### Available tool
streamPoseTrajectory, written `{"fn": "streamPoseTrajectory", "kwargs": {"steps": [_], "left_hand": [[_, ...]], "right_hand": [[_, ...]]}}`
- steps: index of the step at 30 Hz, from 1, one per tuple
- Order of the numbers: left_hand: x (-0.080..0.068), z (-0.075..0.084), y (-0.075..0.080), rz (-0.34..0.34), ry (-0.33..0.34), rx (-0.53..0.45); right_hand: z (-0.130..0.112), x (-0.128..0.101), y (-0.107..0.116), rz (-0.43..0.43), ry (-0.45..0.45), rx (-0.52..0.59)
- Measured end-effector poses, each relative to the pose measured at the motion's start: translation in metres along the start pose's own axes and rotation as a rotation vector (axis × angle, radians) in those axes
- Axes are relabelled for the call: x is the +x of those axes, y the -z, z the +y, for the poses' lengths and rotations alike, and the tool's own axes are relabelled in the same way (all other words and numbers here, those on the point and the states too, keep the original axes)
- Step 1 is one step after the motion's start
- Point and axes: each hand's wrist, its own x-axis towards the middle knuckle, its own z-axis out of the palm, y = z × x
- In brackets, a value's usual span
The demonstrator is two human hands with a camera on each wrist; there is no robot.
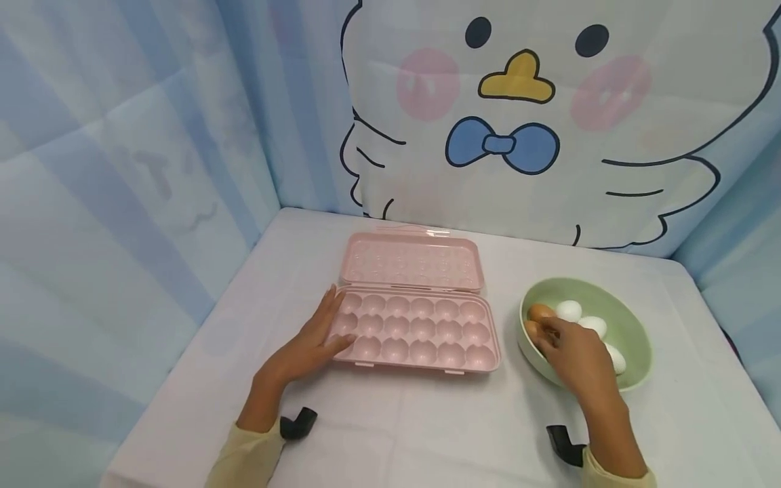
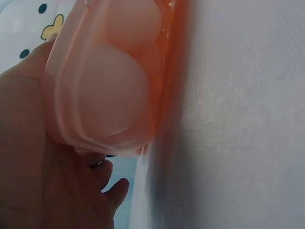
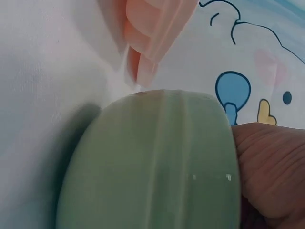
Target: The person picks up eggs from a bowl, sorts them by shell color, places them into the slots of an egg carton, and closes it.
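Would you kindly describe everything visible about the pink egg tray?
The egg tray looks like pale pink plastic, with three rows of six round cups, all empty. Its hinged lid lies open flat behind it. It sits on the white table, left of the green bowl. The left hand rests on its left end.

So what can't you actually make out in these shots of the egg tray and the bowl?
- Head view: the right hand covers part of the green bowl, so the egg count and its grip on a brown egg are unclear.
- Right wrist view: the bowl's wall hides its inside.
- Left wrist view: the pink egg tray is too close; the left hand's fingertips are hidden behind it.
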Motion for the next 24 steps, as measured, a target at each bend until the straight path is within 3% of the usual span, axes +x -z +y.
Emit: {"fn": "streamPoseTrajectory", "kwargs": {"steps": [9,15,19,24], "left_hand": [[0.001,-0.004,0.002,-0.010,0.018,0.011],[-0.003,-0.008,0.000,-0.016,0.064,0.024],[-0.005,-0.011,0.001,-0.013,0.059,0.019],[-0.003,-0.013,0.002,-0.016,0.019,-0.005]], "right_hand": [[0.001,0.019,-0.005,-0.041,0.052,0.017],[0.002,0.024,-0.007,-0.088,0.077,-0.009],[0.004,0.023,-0.008,-0.052,0.075,0.018],[-0.003,0.023,-0.009,0.082,0.060,0.069]]}}
